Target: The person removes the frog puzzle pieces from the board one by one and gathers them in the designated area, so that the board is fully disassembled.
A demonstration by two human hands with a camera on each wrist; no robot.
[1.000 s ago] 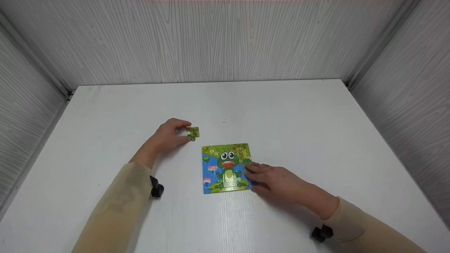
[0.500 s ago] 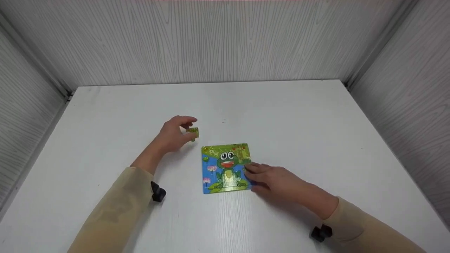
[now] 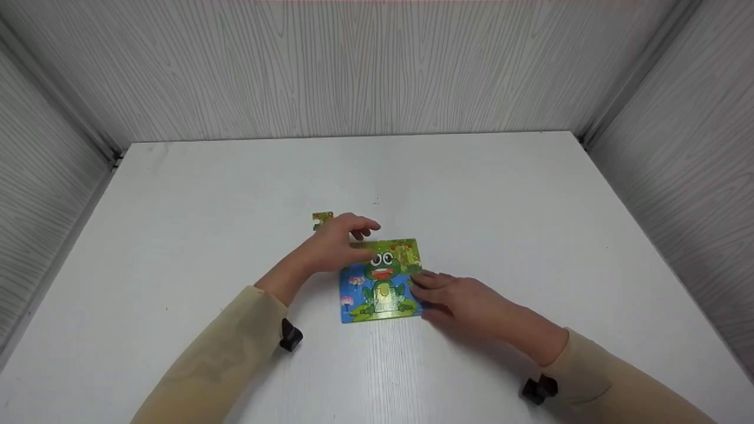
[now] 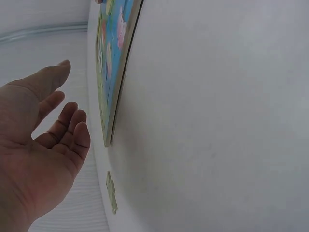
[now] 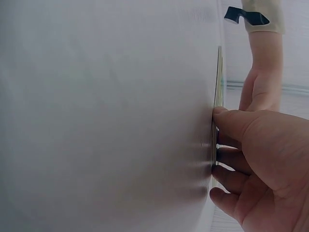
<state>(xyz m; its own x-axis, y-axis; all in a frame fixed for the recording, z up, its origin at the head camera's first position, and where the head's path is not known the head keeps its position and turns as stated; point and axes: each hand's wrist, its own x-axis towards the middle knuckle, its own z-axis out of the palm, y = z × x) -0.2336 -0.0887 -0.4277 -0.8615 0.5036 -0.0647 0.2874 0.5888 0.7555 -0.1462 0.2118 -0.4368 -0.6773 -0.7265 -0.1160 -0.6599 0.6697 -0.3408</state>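
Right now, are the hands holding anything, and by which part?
The left hand holds nothing; the right hand touches the frog puzzle along its right edge; whether it grips is unclear.

The person wears beige sleeves (image 3: 206, 365), each with a chunky black attachment (image 3: 291, 335) near the cuff (image 3: 268, 300).

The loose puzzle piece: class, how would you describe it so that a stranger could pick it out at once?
On the white table, find the square frog puzzle. Just beyond its far left corner, partly hidden by the left hand in the head view, lies a small yellowish-green piece. Much smaller than the puzzle, it alone lies apart from it, flat on the table.
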